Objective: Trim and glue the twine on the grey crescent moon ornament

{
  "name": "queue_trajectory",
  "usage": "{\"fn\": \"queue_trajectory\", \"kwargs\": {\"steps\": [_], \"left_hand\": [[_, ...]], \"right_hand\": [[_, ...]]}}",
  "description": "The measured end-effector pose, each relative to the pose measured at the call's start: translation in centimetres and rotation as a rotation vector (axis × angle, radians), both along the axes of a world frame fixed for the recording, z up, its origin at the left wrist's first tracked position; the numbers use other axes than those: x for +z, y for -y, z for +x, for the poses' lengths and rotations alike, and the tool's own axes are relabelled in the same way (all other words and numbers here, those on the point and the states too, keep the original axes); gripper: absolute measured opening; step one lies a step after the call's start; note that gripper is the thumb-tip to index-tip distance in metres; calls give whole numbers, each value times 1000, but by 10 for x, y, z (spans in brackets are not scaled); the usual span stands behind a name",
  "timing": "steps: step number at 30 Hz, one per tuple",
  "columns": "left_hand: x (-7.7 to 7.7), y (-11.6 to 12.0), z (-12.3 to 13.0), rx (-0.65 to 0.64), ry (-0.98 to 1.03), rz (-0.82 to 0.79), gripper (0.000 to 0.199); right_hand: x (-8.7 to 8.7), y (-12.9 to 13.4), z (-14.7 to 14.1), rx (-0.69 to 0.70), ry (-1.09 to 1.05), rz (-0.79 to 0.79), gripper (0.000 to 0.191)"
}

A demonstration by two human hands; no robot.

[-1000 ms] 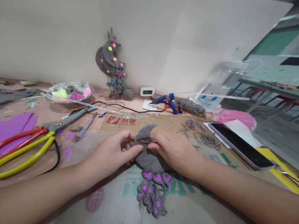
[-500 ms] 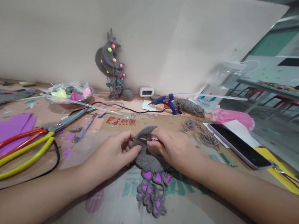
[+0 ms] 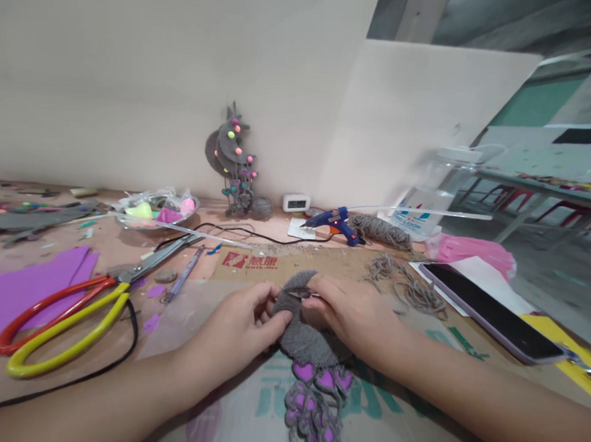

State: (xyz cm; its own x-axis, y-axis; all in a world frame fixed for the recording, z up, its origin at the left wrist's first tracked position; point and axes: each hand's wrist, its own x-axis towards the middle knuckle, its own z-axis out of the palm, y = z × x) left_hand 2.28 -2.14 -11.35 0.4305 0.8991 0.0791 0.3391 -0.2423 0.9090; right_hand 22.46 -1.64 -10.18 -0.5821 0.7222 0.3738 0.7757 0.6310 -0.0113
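Sheets point(image 3: 25, 291): purple, overlapping, at the left of our surface, partly under the scissors' red handle.
Scissors point(image 3: 133, 274): lying open-handled, one handle red, one yellow, blades pointing away from us.
Dish point(image 3: 188, 220): holding clear plastic and bright yellow, purple and pink pieces.
Pen point(image 3: 184, 275): just right of the scissors.
Ornament point(image 3: 232, 156): gray, dotted with colored balls, upright near the back wall, a yarn ball point(image 3: 261, 208) beside it.
Left hand point(image 3: 246, 321): our thumb and fingers pinch the crescent's left edge.
Clock point(image 3: 295, 202): white, at the back.
Crescent point(image 3: 302, 338): gray and yarn-wrapped, between our two hands, above the cardboard point(image 3: 247, 428).
Hearts point(image 3: 324, 381): purple with gray edging, at the crescent's lower end, a cluster of similar shapes below.
Glue gun point(image 3: 333, 220): blue, a small red light showing, behind our hands.
Right hand point(image 3: 353, 311): our fingers grip a slim tool point(image 3: 298, 292), mostly hidden, its dark tip at the crescent.
Yarn point(image 3: 421, 293): gray, loosely tangled, beyond our right forearm.
Phone point(image 3: 490, 313): dark screen up, at the right, near a pink bag point(image 3: 468, 253).
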Motion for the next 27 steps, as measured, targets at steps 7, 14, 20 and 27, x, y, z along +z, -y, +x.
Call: {"fn": "queue_trajectory", "kwargs": {"steps": [7, 14, 20, 27], "left_hand": [[0, -1, 0, 12, 24, -46, 14], [2, 0, 0, 1, -17, 7, 10], [2, 0, -1, 28, -124, 71, 12], [1, 1, -2, 14, -131, 108, 12]], "right_hand": [[3, 1, 1, 9, -56, 37, 31], [4, 4, 0, 31, 28, 123, 37], [4, 3, 1, 39, 53, 179, 34], [5, 3, 0, 21, 80, 142, 38]]}}
